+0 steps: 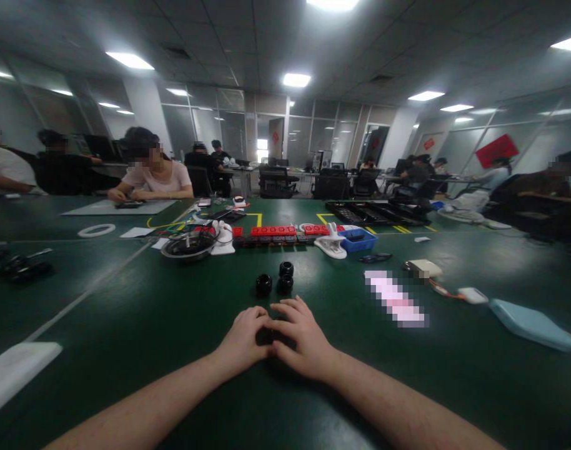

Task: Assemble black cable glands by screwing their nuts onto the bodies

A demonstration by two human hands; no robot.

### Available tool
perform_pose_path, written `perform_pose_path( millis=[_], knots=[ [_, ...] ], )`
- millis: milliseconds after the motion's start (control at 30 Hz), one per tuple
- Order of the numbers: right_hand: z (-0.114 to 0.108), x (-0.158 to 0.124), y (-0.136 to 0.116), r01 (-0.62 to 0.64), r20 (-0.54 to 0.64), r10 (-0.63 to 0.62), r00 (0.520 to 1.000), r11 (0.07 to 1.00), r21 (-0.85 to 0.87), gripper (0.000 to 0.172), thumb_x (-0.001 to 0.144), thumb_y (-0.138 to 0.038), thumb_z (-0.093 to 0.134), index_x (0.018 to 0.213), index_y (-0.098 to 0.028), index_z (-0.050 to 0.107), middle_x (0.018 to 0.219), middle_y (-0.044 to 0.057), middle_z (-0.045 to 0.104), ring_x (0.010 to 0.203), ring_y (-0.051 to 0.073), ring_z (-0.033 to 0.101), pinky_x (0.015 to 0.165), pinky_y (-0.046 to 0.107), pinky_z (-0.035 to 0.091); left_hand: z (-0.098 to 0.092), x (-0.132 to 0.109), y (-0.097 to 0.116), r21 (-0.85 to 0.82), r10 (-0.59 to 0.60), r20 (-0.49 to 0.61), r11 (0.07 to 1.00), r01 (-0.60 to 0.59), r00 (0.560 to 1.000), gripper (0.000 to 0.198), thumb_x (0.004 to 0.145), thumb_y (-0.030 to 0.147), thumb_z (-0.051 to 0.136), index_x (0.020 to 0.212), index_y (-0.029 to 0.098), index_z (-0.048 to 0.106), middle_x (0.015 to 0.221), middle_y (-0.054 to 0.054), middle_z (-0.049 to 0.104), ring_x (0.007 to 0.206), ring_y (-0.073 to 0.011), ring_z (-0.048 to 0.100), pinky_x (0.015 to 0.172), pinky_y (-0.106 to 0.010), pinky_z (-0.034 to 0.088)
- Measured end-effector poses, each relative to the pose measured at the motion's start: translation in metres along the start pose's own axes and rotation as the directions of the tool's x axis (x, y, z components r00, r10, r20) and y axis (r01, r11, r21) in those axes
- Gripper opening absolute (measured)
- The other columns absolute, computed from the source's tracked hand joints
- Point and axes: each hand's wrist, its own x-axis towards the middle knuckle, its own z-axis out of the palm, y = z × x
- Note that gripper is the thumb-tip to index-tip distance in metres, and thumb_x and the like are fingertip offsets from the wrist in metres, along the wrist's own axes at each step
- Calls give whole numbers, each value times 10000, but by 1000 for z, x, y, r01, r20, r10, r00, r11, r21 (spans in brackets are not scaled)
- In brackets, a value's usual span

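Observation:
My left hand (243, 334) and my right hand (307, 337) meet low over the green table, fingertips touching. Their fingers curve round a dark gap, where a black shape (265, 337) partly shows; its kind is hidden. Just beyond my fingers stand several small glossy black round pieces: one at the left (263, 284), one at the right (285, 284) and one behind it (286, 269).
A row of red power sockets (272, 230) crosses the table, between a metal bowl (187, 247) and a blue basket (358, 240). White clamp stands (331, 242) flank it. At right lie a light-blue case (529, 322) and cabled white devices. A person (154, 169) works opposite.

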Motion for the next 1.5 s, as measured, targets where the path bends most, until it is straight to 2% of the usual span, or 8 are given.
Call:
perform_pose_path(
  millis=[367, 733, 867, 1167, 1367, 1500],
  knots=[
    [-3, -1, 6, 47, -20, -45, 999, 992, 119, 205, 713, -218, 537, 882, -252, 647, 1160, 26, 505, 1128, 228, 355, 989, 475, 177, -2, 0, 0, -11, 12, 4, 1000, -12, 1000, 274, 633, 417, 636, 759, 191, 545, 904, -12, 506, 856, -193, 474, 746, -319, 390],
    [-5, 0, 10, 13, -43, -4, 999, 975, 223, 125, 709, -186, 544, 721, -233, 659, 1116, 11, 543, 1133, 229, 358, 988, 472, 190, -4, 0, 3, -9, 15, -8, 1000, -15, 1000, 312, 642, 472, 618, 769, 193, 557, 910, -19, 511, 850, -197, 478, 746, -330, 390],
    [-6, 0, 12, 23, -45, -15, 999, 984, 177, 122, 710, -190, 539, 657, -222, 644, 1073, 9, 564, 1116, 227, 377, 989, 480, 182, -5, 1, 3, -9, -5, -5, 1000, 5, 1000, 293, 644, 445, 620, 796, 200, 566, 888, -19, 514, 828, -198, 484, 726, -326, 395],
    [-4, 0, 13, 25, -143, -31, 989, 999, -47, 126, 742, -244, 534, 637, -184, 571, 947, 43, 560, 978, 195, 441, 969, 436, 246, -3, 1, -1, -43, -11, -17, 999, 10, 1000, 296, 631, 434, 639, 810, 208, 575, 892, -18, 506, 835, -201, 477, 727, -329, 398],
    [-6, 0, 11, -27, -149, 4, 989, 988, -154, 147, 766, -287, 522, 666, -181, 535, 936, 57, 536, 954, 202, 436, 948, 437, 263, -3, 0, -1, -43, -17, -7, 999, 17, 1000, 308, 627, 423, 647, 830, 205, 573, 904, -21, 504, 847, -204, 476, 740, -336, 401],
    [-7, 0, 10, -79, -111, 59, 992, 978, -192, 164, 781, -331, 510, 772, -170, 540, 981, 81, 517, 970, 220, 421, 902, 417, 308, -5, 0, 2, -34, -20, -2, 999, 20, 1000, 324, 629, 422, 646, 859, 208, 569, 901, -18, 505, 850, -204, 476, 751, -340, 402]
  ],
)
